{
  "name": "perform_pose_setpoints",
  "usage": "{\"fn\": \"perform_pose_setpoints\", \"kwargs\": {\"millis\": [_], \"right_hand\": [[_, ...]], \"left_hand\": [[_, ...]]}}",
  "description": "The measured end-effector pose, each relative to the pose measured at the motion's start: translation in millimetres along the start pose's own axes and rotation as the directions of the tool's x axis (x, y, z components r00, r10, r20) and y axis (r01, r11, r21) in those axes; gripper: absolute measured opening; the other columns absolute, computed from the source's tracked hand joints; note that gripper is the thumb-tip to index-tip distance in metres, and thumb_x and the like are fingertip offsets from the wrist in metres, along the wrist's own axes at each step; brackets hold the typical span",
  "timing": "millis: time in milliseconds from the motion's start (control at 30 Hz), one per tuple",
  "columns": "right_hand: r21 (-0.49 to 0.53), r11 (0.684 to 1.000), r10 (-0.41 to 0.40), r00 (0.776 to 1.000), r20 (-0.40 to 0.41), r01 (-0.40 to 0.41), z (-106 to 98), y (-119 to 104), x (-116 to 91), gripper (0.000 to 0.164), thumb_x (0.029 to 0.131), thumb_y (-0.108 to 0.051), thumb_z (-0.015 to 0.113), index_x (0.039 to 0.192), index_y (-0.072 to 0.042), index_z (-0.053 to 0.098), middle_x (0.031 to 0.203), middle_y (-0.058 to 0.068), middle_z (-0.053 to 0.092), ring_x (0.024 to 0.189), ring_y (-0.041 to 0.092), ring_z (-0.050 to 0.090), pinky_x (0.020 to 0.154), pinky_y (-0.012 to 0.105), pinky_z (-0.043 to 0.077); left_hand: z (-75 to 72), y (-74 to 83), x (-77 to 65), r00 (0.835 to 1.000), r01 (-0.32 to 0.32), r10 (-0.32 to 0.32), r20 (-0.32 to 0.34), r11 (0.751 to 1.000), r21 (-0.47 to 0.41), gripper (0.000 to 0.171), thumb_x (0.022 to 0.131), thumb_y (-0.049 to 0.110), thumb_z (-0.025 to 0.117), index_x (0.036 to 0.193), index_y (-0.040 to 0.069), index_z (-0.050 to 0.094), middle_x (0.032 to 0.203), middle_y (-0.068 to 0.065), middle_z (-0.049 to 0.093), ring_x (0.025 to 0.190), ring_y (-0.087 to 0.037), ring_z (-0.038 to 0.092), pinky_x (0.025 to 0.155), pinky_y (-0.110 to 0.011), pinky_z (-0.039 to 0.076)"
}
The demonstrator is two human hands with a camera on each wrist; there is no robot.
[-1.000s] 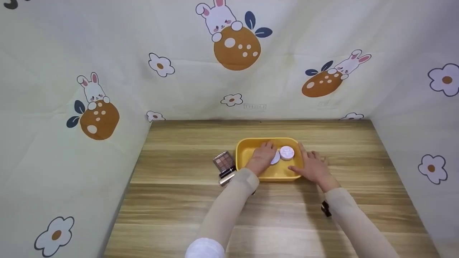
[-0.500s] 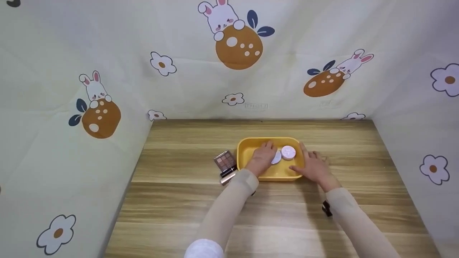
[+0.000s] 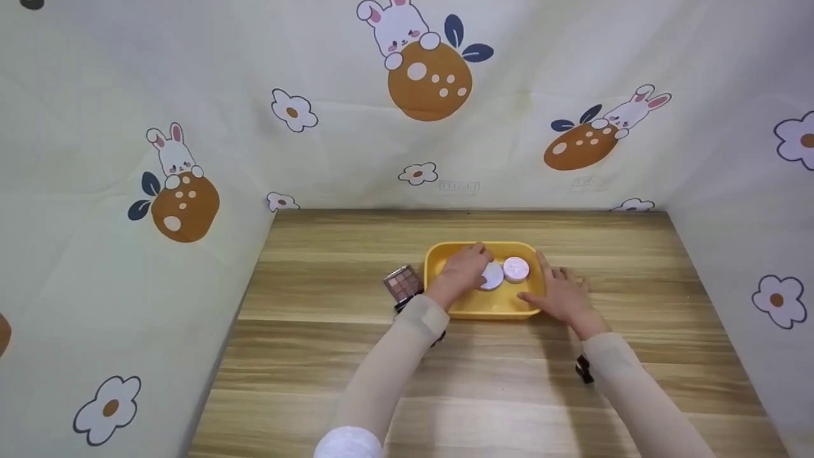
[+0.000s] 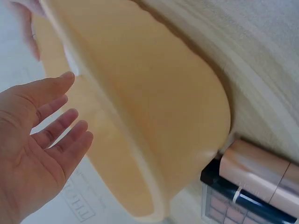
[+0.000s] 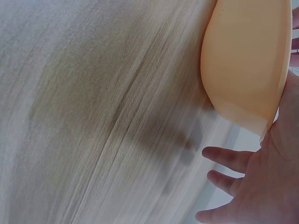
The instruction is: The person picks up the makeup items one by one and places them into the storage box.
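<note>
A yellow plastic bin (image 3: 489,313) stands on the table with two round cosmetic cases inside. The larger one is a whitish round case (image 3: 492,277); beside it sits a pinkish round case (image 3: 516,270) with a patterned lid. Over the bin's left part, my left hand (image 3: 463,270) is beside the whitish case. In the left wrist view its fingers (image 4: 70,144) are relaxed and loosely spread, holding nothing. My right hand (image 3: 563,294) rests at the bin's right rim, thumb inside and the other fingers (image 5: 226,158) extended outside.
Left of the bin lie an eyeshadow palette (image 3: 403,284), a black tube (image 4: 245,200) and a rose-gold tube (image 4: 254,168). A small black object (image 3: 584,369) shows beside the right forearm. Patterned cloth (image 3: 356,152) walls the table at the back and sides.
My left hand has shifted slightly left off the whitish case, so more of it shows. The left forearm now hides the rose-gold tube in the head view. My right hand stays at the rim.
</note>
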State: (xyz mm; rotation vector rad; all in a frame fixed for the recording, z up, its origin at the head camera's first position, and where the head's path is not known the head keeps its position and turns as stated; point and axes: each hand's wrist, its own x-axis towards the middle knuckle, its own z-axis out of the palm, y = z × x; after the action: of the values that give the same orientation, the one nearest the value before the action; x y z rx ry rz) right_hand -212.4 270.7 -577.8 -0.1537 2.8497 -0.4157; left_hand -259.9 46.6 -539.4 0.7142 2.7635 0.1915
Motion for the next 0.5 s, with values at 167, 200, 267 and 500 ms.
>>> {"fn": "perform_pose_setpoints", "kwargs": {"millis": [167, 200, 267, 500], "right_hand": [[0.011, 1.000, 0.003, 1.000, 0.004, -0.003, 0.2, -1.1, 0.2, 0.106, 0.090, -0.066, 0.056, 0.160, -0.012, -0.002, 0.150, 0.036, 0.038, 0.142, 0.059, 0.024, 0.107, 0.084, 0.010], [0.010, 1.000, 0.002, 1.000, 0.004, -0.002, 0.1, -0.9, 0.4, 0.106, 0.090, -0.066, 0.056, 0.160, -0.012, -0.001, 0.150, 0.036, 0.039, 0.142, 0.059, 0.025, 0.107, 0.084, 0.011], [0.009, 1.000, -0.002, 1.000, 0.004, 0.002, -0.2, -0.8, 0.2, 0.106, 0.090, -0.066, 0.056, 0.160, -0.012, -0.002, 0.149, 0.036, 0.039, 0.142, 0.059, 0.025, 0.107, 0.084, 0.011], [0.013, 1.000, -0.007, 1.000, 0.011, 0.006, -0.9, -0.4, 0.5, 0.107, 0.090, -0.066, 0.056, 0.160, -0.013, -0.003, 0.150, 0.036, 0.039, 0.142, 0.058, 0.025, 0.108, 0.084, 0.010]], "left_hand": [[-11.6, -9.5, -7.1, 1.000, -0.005, 0.004, -0.026, 1.000, -0.027, 0.039, 0.096, 0.027, 0.066, 0.134, 0.019, 0.059, 0.132, -0.002, 0.059, 0.120, -0.018, 0.060, 0.101, -0.032, 0.052], [-13.9, -12.0, -8.7, 0.999, -0.005, 0.004, -0.034, 1.000, -0.029, 0.038, 0.096, 0.027, 0.066, 0.133, 0.020, 0.059, 0.132, -0.001, 0.060, 0.119, -0.018, 0.061, 0.100, -0.032, 0.052], [-18.5, -17.2, -12.4, 0.999, -0.007, 0.005, -0.050, 0.999, -0.048, 0.037, 0.097, 0.027, 0.064, 0.133, 0.019, 0.059, 0.131, -0.001, 0.061, 0.119, -0.018, 0.061, 0.099, -0.032, 0.053], [-27.9, -33.9, -25.0, 0.994, -0.012, 0.000, -0.109, 0.993, -0.117, 0.034, 0.097, 0.024, 0.065, 0.129, 0.016, 0.061, 0.126, -0.003, 0.062, 0.115, -0.020, 0.062, 0.098, -0.034, 0.053]]}}
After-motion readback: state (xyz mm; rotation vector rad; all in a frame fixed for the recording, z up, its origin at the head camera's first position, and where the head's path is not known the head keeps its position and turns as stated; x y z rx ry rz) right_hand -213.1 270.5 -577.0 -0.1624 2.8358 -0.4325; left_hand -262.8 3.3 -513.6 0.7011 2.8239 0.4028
